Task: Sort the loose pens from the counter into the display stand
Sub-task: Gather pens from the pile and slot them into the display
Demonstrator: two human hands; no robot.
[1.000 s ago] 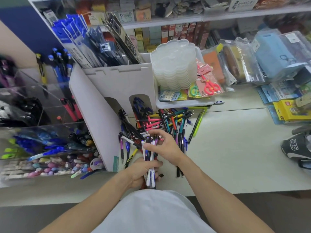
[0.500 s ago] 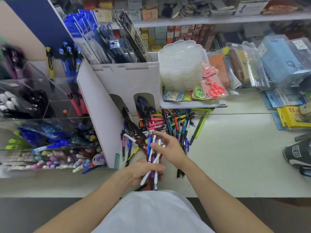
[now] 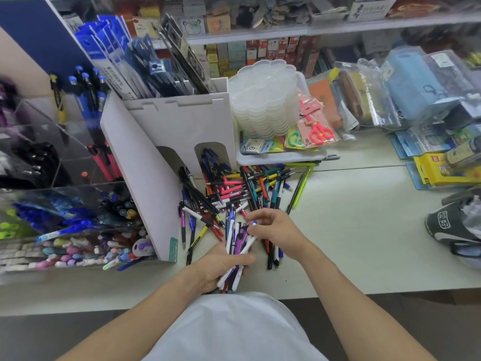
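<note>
Lower centre of frame: your left hand has its fingers curled round a bundle of pens, mostly white and purple barrels, gripped near their lower ends so the tops fan upward. Your right hand sits just above it, thumb and forefinger pinching the top of one white pen in that bundle.

Handling, as a judgement: the pens are light, stiff, smooth plastic. They should slide against one another, so a loose grip low on the bundle may let some slip out. Hold the bundle nearer mid-length. Take single pens by the barrel, not the clip or the clicker.

Centre of frame: the loose pile lies on the surface, with pink, black, teal, blue and yellow-green pens crossed over each other. Crossed pens may drag neighbours along when lifted.

Beyond the pile: the white stand has two arched openings, and blue pens spill out of the right-hand one. Left of frame: clear compartments of the display hold pens grouped by colour. Which compartment suits the bundle cannot be told.
</note>
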